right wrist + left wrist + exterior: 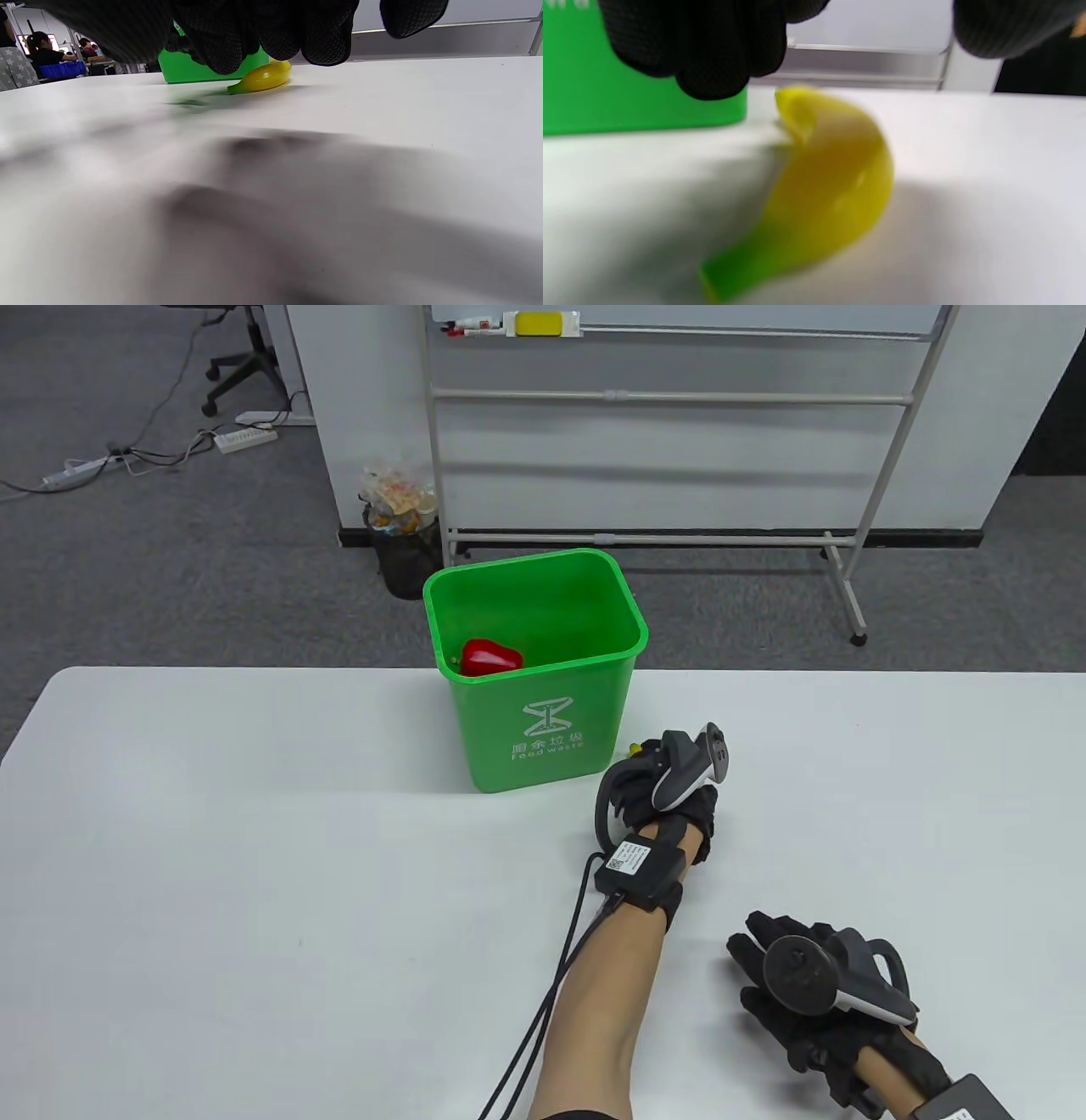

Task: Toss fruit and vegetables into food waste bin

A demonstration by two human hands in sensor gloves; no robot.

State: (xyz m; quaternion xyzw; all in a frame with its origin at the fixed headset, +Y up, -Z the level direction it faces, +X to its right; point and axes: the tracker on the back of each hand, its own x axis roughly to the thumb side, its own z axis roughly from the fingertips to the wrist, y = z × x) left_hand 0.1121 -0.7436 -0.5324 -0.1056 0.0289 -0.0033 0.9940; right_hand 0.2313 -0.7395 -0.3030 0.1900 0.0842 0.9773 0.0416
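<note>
A green food waste bin (536, 711) stands on the white table (254, 857), with a red pepper (490, 656) inside it. A yellow banana (634, 747) lies on the table just right of the bin; it also shows close up in the left wrist view (831, 182) and far off in the right wrist view (261, 78). My left hand (636, 772) hovers over the banana with fingers (712, 51) and thumb apart, not touching it. My right hand (764, 959) rests open on the table near the front right, holding nothing.
Behind the table stand a whiteboard frame (662, 394) and a black floor bin (405, 551) full of wrappers. Power strips (246, 438) and an office chair base (242, 369) are on the carpet. A cable (551, 984) trails from my left wrist.
</note>
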